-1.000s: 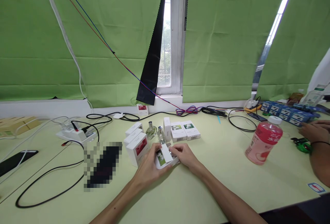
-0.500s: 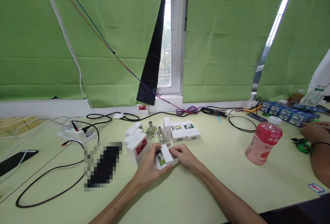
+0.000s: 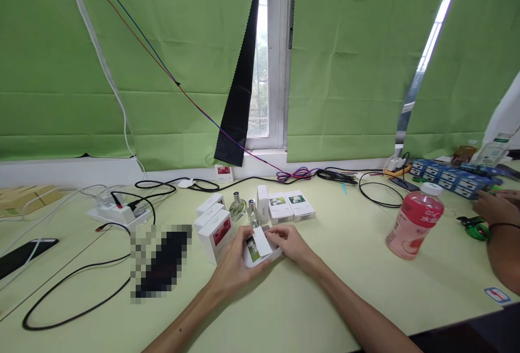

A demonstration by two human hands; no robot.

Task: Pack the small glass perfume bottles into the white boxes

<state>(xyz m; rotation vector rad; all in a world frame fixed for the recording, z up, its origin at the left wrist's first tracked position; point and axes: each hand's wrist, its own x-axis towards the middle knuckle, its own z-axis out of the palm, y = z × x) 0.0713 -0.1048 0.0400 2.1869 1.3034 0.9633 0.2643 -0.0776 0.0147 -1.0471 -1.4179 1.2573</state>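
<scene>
A small white box [image 3: 252,250] with a green flower picture lies between my hands, a white flap raised over it. My left hand [image 3: 235,258] is wrapped round its left side and front edge. The fingers of my right hand [image 3: 287,242] are pinched at the box's right end, by the flap. Just behind stand two glass bottles with silver caps, a round one [image 3: 238,208] and a slim one [image 3: 252,215]. White boxes with red pictures [image 3: 217,234] stand to the left. An upright white box [image 3: 262,204] and two flat flower-picture boxes [image 3: 281,208] are behind.
A pink drink bottle [image 3: 414,223] stands at the right. Farther right are green-handled scissors [image 3: 475,228], blue boxes [image 3: 447,175] and another person's hands. Black cables and a power strip [image 3: 117,209] lie on the left, near a pixelated dark patch.
The view has shifted very slightly. My hands keep nearly the same grip on the box, and the other person's hands at the right have moved a little.
</scene>
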